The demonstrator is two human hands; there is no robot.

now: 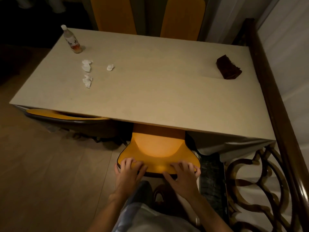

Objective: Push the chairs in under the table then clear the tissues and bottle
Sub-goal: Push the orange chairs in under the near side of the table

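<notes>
A dining corner of a home or small eatery: a pale table [150, 84] on wood-look flooring, yellow padded chairs [158, 148] around it, and a curved wooden railing [274, 104] beside it.

— What's on the table [150, 91]?
— A bottle [72, 39] upright at the far left corner, three crumpled tissues [87, 65] nearer along the left side, a dark folded cloth [228, 66] by the right edge.
</notes>
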